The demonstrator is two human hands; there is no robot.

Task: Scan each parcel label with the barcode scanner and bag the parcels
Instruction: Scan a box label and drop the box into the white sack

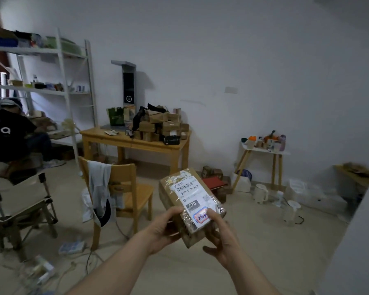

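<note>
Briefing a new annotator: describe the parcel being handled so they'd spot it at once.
Start at the wooden table by the far wall, stacked with a parcel pile. Come forward past the wooden chair: the left hand and right hand grip the held parcel in mid-air. Unlike the piled ones, its white label faces the camera, printed 070.

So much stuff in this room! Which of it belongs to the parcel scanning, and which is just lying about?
Job: labelled parcel, gripped by left hand and right hand; pile of parcels on the wooden table.
Lying about: wooden chair draped with cloth; folding chair; white kettles on the floor; small side table with cups.
</note>
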